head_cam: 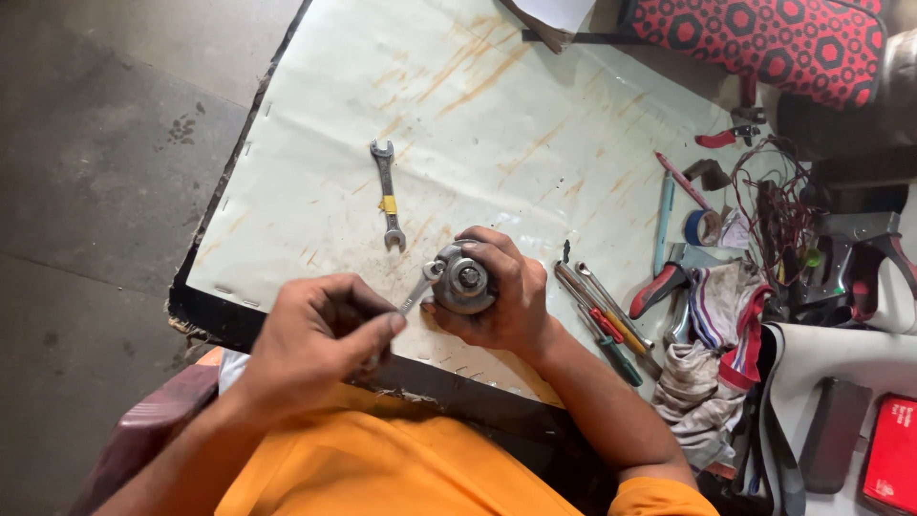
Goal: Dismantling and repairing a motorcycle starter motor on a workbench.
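Note:
My right hand [511,301] grips a round grey metal part [464,282] with a nut at its centre, held just above the near edge of the white-covered table [478,124]. My left hand [320,334] is closed on the handle of a small wrench [421,287], whose open jaw rests against the left rim of the metal part. A second double-ended wrench [387,196] with a yellow band lies flat on the table, a little beyond my hands.
Several screwdrivers [607,320] lie right of my right hand, beside red-handled pliers [659,287], a rag [712,330], blue tape [697,227], tangled wires [778,205] and red cutters [728,137]. A red patterned cushion [764,38] sits at the far right. Grey floor [95,162] lies left.

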